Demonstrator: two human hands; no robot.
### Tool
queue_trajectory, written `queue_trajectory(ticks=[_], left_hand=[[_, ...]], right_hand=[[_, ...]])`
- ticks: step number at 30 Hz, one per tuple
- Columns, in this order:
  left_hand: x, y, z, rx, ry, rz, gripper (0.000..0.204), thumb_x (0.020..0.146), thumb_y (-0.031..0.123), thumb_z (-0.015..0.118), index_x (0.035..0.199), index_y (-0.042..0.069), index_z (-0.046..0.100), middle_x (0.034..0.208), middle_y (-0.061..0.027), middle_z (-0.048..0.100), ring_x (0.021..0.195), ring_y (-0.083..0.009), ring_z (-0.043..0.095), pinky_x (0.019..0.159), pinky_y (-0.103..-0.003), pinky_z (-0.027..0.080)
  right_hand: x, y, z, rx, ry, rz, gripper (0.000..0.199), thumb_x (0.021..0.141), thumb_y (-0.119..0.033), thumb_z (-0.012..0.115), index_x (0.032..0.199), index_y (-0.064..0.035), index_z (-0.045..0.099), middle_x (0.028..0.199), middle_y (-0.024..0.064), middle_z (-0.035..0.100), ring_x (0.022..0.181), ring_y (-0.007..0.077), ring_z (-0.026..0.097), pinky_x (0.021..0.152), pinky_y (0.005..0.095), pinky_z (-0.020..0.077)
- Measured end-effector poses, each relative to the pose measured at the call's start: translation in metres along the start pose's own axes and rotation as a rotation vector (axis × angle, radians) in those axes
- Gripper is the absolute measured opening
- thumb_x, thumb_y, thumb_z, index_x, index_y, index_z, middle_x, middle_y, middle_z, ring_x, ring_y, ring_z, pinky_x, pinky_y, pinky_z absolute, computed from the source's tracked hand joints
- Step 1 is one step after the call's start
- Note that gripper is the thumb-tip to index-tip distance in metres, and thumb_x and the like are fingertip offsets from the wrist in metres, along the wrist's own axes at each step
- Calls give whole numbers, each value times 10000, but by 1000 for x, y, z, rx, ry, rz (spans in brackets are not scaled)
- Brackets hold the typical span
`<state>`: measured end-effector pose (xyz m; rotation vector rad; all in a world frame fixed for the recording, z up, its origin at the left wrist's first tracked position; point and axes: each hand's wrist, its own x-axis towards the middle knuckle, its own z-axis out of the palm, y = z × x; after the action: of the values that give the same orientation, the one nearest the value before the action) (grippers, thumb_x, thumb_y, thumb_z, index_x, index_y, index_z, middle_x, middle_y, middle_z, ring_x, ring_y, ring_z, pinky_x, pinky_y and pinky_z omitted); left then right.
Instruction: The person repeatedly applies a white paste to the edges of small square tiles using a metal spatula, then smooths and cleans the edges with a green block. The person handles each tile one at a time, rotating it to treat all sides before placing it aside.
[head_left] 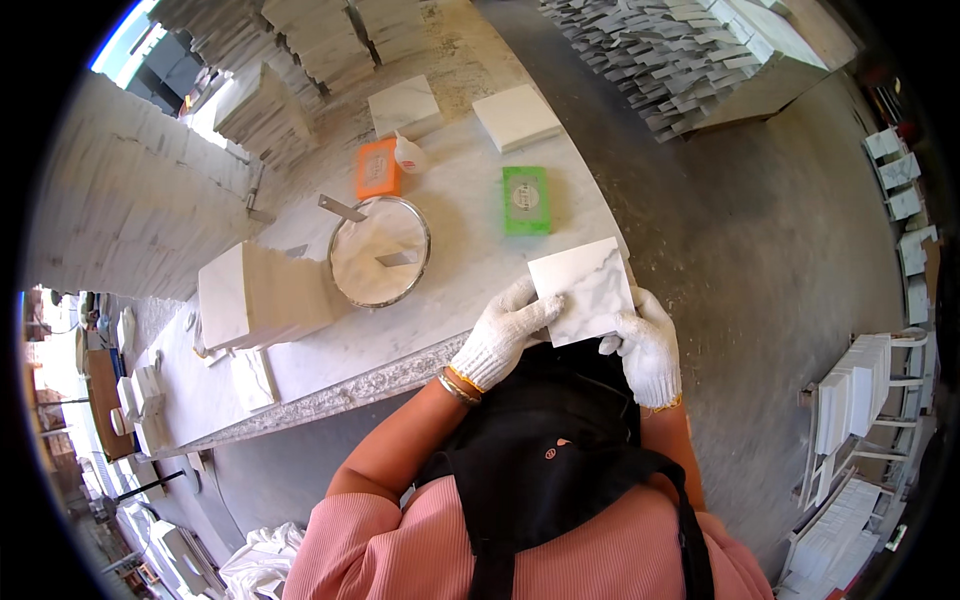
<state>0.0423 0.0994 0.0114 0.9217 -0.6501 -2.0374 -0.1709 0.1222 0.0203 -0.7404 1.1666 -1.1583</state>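
Fingers of your left hand [505, 332] and right hand [648, 345] grip one near-square veined tile [580, 288], its far edge slanting away rightward; one green block [526, 202] lies beyond.

The left hand [510, 322] and right hand [647, 350] wear white knitted gloves [652, 366] with ribbed cuffs, edged in yellow stitching, and a shiny metal bangle [458, 389] circles the left wrist. A pink, finely ribbed top [600, 562] with short, loose sleeves [350, 530] shows beneath a black apron [590, 500], which has dark shoulder straps [493, 577] and small orange marks [550, 454] on its front.
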Motion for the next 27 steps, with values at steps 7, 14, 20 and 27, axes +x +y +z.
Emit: queue_trajectory(ticks=[7, 14, 20, 27], left_hand=[[-10, 15, -4, 25, -45, -33, 573, 920, 186, 693, 1409, -46, 502, 1302, -115, 626, 1157, -189, 613, 993, -345, 503], [-6, 13, -8, 99, -124, -65, 549, 897, 216, 708, 1347, -63, 562, 1266, -125, 650, 1130, -194, 615, 995, -333, 474], [-6, 10, -9, 80, -125, -88, 530, 931, 250, 688, 1344, -59, 569, 1263, -121, 652, 1146, -186, 604, 999, -327, 468], [12, -11, -25, -281, -45, -109, 604, 1044, 462, 515, 1367, -47, 541, 1312, -178, 623, 1193, -266, 602, 1045, -405, 464]], right_hand=[[-4, -11, -19, -207, -145, 114, 260, 935, -268, 658, 973, -11, 667, 845, 44, 675, 716, 122, 647, 595, 238, 477], [0, -8, -14, -133, -114, 51, 343, 948, -264, 656, 1120, 31, 690, 929, 15, 687, 839, 77, 598, 739, 234, 462], [-4, -17, -2, -192, -83, 10, 323, 936, -235, 666, 1123, 26, 697, 924, 16, 690, 798, 77, 599, 700, 230, 463], [0, -12, 0, -94, -4, 4, 287, 914, -226, 678, 1069, 15, 699, 802, 12, 663, 617, 66, 566, 532, 213, 404]])
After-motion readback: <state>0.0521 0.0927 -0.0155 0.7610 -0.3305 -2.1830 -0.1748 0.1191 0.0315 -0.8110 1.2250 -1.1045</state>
